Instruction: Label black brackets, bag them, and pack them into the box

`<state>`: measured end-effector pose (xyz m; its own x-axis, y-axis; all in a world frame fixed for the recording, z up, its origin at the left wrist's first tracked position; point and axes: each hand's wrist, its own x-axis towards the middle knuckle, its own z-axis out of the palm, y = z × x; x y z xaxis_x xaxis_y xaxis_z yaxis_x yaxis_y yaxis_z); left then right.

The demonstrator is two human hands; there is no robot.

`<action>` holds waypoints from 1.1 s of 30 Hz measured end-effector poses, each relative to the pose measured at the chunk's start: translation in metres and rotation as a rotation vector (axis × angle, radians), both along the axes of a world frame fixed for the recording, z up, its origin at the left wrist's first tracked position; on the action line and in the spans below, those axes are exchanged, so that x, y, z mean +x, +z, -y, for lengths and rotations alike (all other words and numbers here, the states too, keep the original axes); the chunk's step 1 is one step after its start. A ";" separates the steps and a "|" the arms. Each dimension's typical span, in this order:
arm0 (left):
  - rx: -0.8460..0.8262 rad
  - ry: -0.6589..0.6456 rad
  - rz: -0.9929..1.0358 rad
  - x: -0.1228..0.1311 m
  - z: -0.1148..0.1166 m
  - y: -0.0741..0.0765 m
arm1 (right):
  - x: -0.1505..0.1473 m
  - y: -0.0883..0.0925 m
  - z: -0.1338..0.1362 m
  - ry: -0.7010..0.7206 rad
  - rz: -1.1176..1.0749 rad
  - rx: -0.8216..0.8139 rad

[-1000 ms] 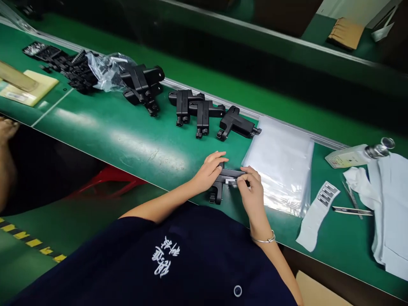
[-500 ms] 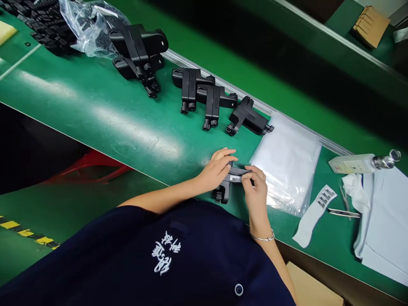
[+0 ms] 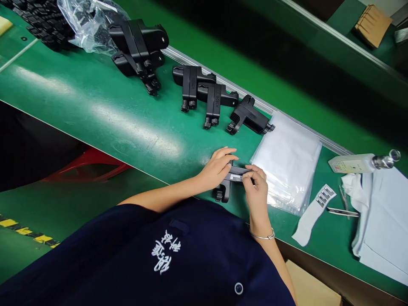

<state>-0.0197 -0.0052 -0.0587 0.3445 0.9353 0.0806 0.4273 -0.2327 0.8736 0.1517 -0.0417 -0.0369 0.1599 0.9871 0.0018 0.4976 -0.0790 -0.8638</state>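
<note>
A black plastic bracket (image 3: 225, 189) with a knob at its lower end lies near the bench's front edge. On its long face sits a small white label (image 3: 236, 177). My left hand (image 3: 216, 170) grips the bracket's left part, its fingers reaching over the top. At the bracket's other end is my right hand (image 3: 256, 182), thumb and index finger pinched at the face beside the label while other fingers hold the far edge. The fingertips hide that end, so whether they also hold a bit of label cannot be seen.
Similar black brackets (image 3: 213, 102) lie along the back rail, with more piled (image 3: 137, 46) beside a clear plastic bag (image 3: 92, 25). To the right are stacked plastic bags (image 3: 287, 165), a label strip (image 3: 314, 214), tweezers (image 3: 342, 211), a pump bottle (image 3: 352, 163) and white paper (image 3: 385, 221).
The view has shifted very slightly. Both hands stay on the bracket in nearly the same pose, with no clear movement.
</note>
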 end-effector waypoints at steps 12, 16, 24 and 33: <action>0.002 -0.001 0.000 0.000 0.000 0.000 | 0.000 0.001 0.000 -0.014 -0.023 -0.025; -0.001 -0.003 0.001 0.000 0.000 0.001 | 0.000 0.002 0.000 -0.004 -0.005 -0.021; 0.003 -0.010 0.006 0.000 0.000 0.000 | 0.000 0.000 -0.001 -0.006 -0.007 -0.011; 0.001 -0.007 0.009 0.000 -0.001 0.000 | 0.000 0.003 0.000 -0.008 -0.015 -0.025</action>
